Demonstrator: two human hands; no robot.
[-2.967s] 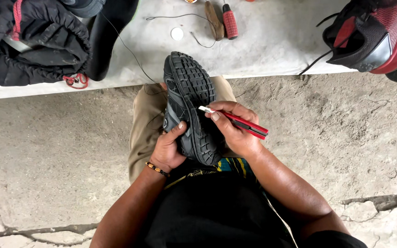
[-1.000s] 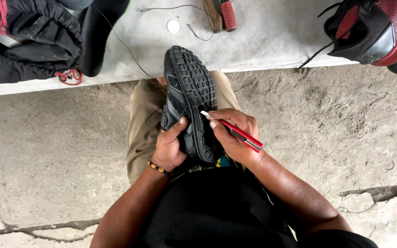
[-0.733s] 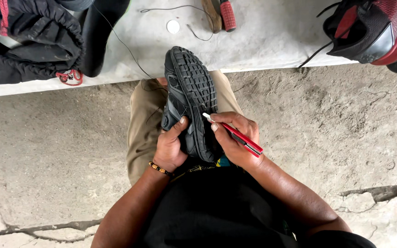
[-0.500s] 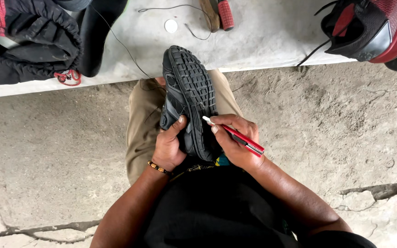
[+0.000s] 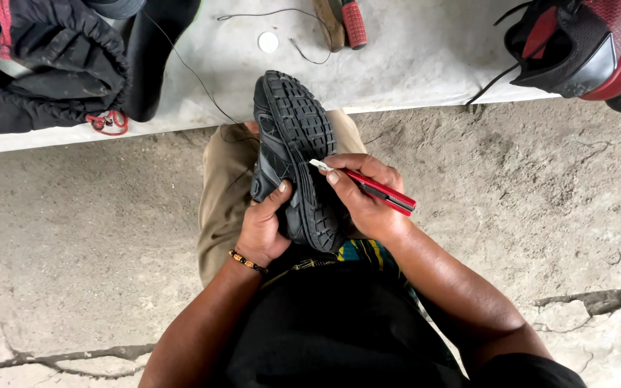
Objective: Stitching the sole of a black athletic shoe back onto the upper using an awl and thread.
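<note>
A black shoe (image 5: 292, 136) rests sole-up on my knee, toe pointing away from me. My left hand (image 5: 264, 226) grips its heel end from the left, thumb pressed on the side. My right hand (image 5: 368, 197) holds a red utility knife (image 5: 375, 190), whose blade tip touches the edge of the treaded sole near the middle. A beaded bracelet sits on my left wrist.
A pale slab (image 5: 411, 65) lies ahead with a black bag (image 5: 37, 65), a red-handled tool (image 5: 354, 21), a wooden handle (image 5: 328, 25), a white disc (image 5: 268, 42) and thread. A red and black shoe (image 5: 583, 43) sits at the far right. Cracked concrete floor (image 5: 73, 251) surrounds me.
The knife tip has slid a little along the sole edge toward me. The shoe and my left hand have stayed in place.
</note>
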